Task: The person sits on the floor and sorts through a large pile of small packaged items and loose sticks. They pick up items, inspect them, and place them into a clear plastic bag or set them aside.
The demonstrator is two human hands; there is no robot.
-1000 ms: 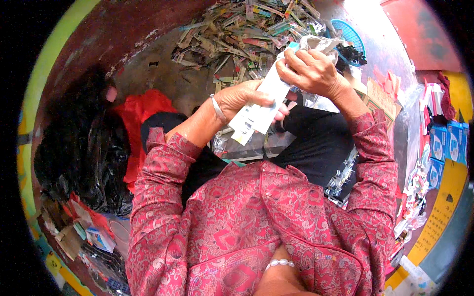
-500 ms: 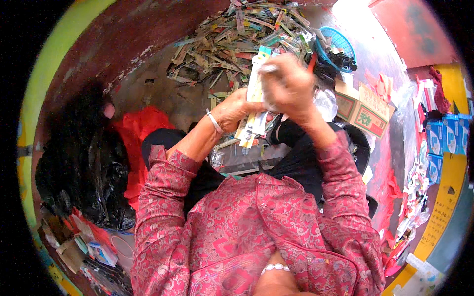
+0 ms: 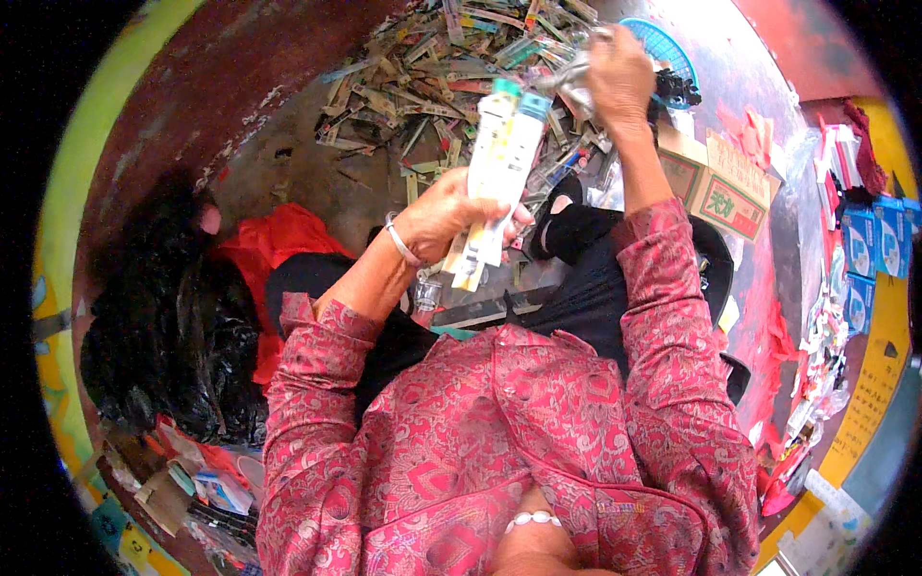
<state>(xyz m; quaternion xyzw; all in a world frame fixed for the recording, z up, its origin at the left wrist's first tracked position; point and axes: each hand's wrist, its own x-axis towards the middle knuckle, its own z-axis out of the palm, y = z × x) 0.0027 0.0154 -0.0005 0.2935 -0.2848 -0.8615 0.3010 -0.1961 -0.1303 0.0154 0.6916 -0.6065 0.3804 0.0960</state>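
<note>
My left hand (image 3: 451, 213) is closed around a few long, narrow printed packets (image 3: 504, 158), pale white and yellow with green and blue ends. They fan out slightly above and below my fingers. Up and to the right, my right hand (image 3: 622, 79) is raised away from them, its fingers closed on a crumpled, greyish clear plastic wrapper (image 3: 571, 84), smeared by motion. Beyond both hands, a large heap of similar narrow packets (image 3: 432, 82) covers the floor.
A blue plastic basket (image 3: 663, 43) stands behind my right hand, with black items beside it. A cardboard box (image 3: 725, 192) sits at the right. Black plastic bags (image 3: 182, 317) and a red bag (image 3: 279, 240) lie left. Blue boxes (image 3: 874, 240) are stacked far right.
My right hand has pulled away from the packets, up and to the right, with the plastic wrapper. In my left hand the packets now show more fully, two ends spread apart.
</note>
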